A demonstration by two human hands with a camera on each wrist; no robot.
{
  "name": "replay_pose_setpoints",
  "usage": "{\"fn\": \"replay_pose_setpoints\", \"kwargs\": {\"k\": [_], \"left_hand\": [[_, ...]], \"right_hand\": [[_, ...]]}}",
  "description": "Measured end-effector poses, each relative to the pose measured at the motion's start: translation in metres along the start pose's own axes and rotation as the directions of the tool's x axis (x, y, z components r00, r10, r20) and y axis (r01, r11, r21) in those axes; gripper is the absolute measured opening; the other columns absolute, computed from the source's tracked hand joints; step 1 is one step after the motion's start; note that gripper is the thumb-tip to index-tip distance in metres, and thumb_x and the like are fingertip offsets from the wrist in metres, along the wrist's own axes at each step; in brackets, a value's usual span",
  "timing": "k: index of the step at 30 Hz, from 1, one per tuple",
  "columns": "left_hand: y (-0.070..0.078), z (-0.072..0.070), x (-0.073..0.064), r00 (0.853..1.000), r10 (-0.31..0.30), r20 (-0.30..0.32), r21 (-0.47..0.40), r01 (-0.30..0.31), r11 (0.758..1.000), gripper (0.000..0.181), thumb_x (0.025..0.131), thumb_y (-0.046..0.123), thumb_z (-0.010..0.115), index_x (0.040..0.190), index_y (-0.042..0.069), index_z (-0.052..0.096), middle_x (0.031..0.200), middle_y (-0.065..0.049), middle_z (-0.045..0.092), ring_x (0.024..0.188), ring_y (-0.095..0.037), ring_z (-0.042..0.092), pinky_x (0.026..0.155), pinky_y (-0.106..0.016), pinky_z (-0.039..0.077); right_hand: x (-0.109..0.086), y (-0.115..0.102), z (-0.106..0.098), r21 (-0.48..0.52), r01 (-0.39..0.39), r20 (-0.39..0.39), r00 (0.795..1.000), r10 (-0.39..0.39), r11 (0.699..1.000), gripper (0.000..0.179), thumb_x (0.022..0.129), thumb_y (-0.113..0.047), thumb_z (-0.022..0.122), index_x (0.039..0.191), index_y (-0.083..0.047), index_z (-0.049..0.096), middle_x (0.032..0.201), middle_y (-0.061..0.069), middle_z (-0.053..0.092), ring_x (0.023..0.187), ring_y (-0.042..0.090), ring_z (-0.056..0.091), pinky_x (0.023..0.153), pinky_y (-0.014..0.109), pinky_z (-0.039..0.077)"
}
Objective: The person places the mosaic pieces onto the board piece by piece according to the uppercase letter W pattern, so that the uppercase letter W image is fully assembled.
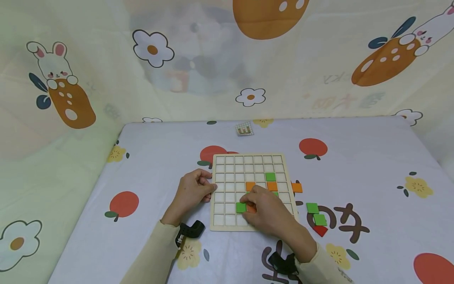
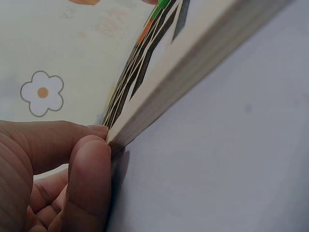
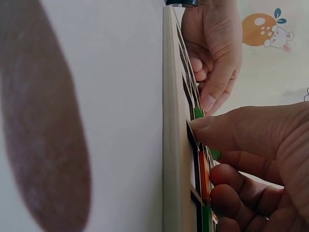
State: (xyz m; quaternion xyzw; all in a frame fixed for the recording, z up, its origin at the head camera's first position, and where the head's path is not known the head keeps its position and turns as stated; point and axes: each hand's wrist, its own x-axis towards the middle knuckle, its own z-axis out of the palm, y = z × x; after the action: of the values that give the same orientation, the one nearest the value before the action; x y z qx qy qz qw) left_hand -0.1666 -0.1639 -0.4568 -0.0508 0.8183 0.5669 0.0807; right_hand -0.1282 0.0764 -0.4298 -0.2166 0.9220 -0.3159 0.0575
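- Head view: right hand [image 1: 270, 215] over grid board [image 1: 216, 221], fingers pinching a green tile [image 1: 241, 207] at a lower cell; seating it looks underway.
- Left hand [image 1: 193, 192] curled against board's left edge, steadying.
- Next: press tile flush, square in its cell.

I'm seeing the printed tablecloth [image 1: 149, 165] carrying the grid board [image 1: 227, 221] mid-frame, loose tiles [image 1: 315, 215] lying lower right, a small card [image 1: 244, 129] sitting above.

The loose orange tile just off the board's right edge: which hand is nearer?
Right. The right hand lies on the board, left of the orange tile; the left hand grips the board's far left edge.
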Motion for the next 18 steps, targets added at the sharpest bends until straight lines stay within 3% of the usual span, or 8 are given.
{"fn": "replay_pose_setpoints", "kwargs": {"k": [18], "left_hand": [[0.0002, -0.0001, 0.0001, 1.000, 0.005, 0.007, -0.037, -0.005, 0.999, 0.028, 0.087, 0.000, 0.080, 0.111, 0.000, 0.066, 0.078, -0.009, 0.063, 0.054, -0.013, 0.064, 0.053, -0.026, 0.059]], "right_hand": [[0.0002, 0.0033, 0.0023, 0.005, 0.015, -0.009, 1.000, -0.015, 1.000, 0.027, 0.079, -0.006, 0.084, 0.105, -0.008, 0.081, 0.085, -0.005, 0.057, 0.071, 0.010, 0.046, 0.059, 0.024, 0.040]]}}
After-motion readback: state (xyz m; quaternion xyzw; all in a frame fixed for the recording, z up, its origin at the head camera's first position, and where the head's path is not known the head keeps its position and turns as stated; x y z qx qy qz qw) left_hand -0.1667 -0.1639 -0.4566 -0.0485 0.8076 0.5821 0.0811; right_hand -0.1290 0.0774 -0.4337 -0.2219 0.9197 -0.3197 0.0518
